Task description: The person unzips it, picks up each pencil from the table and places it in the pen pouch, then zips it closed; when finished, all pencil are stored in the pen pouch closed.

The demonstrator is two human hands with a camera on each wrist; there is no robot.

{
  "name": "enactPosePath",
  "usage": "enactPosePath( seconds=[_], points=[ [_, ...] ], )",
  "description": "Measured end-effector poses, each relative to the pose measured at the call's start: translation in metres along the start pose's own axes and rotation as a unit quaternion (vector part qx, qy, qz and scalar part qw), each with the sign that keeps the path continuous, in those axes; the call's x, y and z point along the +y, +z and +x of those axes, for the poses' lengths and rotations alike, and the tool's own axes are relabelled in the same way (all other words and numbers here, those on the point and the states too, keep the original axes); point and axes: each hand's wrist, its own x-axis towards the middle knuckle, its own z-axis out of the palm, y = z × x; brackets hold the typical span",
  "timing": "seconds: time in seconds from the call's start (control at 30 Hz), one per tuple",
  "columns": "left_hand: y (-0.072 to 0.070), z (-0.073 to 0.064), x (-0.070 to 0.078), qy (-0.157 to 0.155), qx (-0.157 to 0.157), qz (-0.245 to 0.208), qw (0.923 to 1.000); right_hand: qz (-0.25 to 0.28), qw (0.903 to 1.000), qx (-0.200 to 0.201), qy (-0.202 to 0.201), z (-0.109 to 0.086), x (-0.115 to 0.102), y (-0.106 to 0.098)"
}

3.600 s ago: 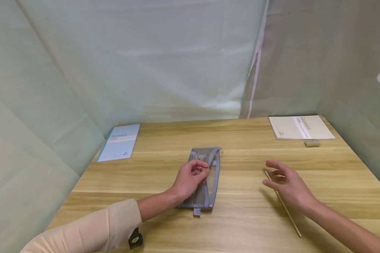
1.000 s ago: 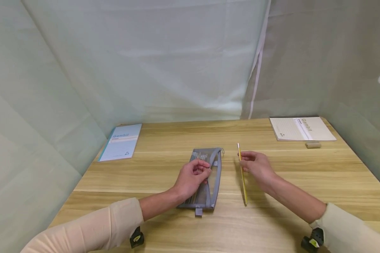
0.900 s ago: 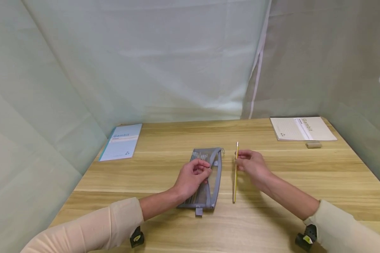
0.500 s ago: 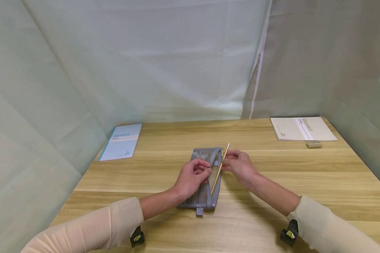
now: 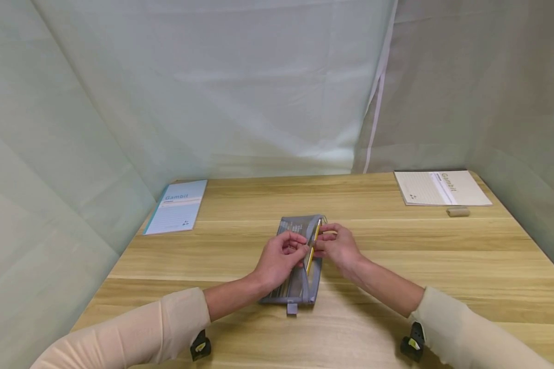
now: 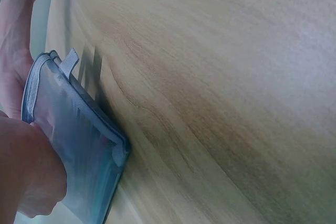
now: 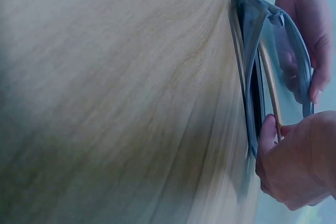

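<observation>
A grey see-through mesh pencil case (image 5: pixel 295 224) lies on the table with its zip side unzipped, facing right. My left hand (image 5: pixel 277 260) pinches the upper lip of the opening between thumb and fingers. In the right wrist view, that lip is lifted and the opening gapes. My right hand (image 5: pixel 342 250) pinches a yellow pencil (image 5: pixel 310 261), which lies along the opening. The pencil (image 7: pixel 270 77) shows between the two zip edges in the right wrist view. Dark slender items show through the mesh in the left wrist view, where the case (image 6: pixel 79 124) lies beside my left hand (image 6: pixel 34 169).
A blue notebook (image 5: pixel 177 207) lies at the table's back left. At the back right is a cream notebook (image 5: pixel 443 188), with a small brownish-grey block (image 5: pixel 458 211) just in front of it. Fabric curtains (image 5: pixel 268 102) hang around the wooden table (image 5: pixel 258 338).
My right hand took the pencil from the table on the right and moved it left into the case's opening. My left hand stayed at the case's lip.
</observation>
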Motion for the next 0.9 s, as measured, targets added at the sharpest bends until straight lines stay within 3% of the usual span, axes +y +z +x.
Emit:
enactPosePath(
  seconds=[0.37, 0.5, 0.7, 0.9],
  points=[
    [-0.001, 0.000, 0.000, -0.002, 0.001, -0.011, 0.9999, -0.029, 0.9995, -0.010, -0.002, -0.001, 0.000, 0.002],
    [-0.001, -0.001, 0.000, 0.001, 0.003, -0.011, 0.9999, -0.075, 0.9964, 0.010, -0.039, 0.002, -0.009, -0.006],
    [-0.001, -0.001, 0.000, 0.003, 0.004, -0.006, 1.0000, -0.146, 0.9841, 0.050, -0.088, 0.013, -0.021, -0.022],
    [-0.003, -0.003, 0.001, 0.008, 0.002, 0.008, 0.9999, -0.178, 0.9808, 0.018, -0.079, 0.030, -0.021, -0.036]
  ],
)
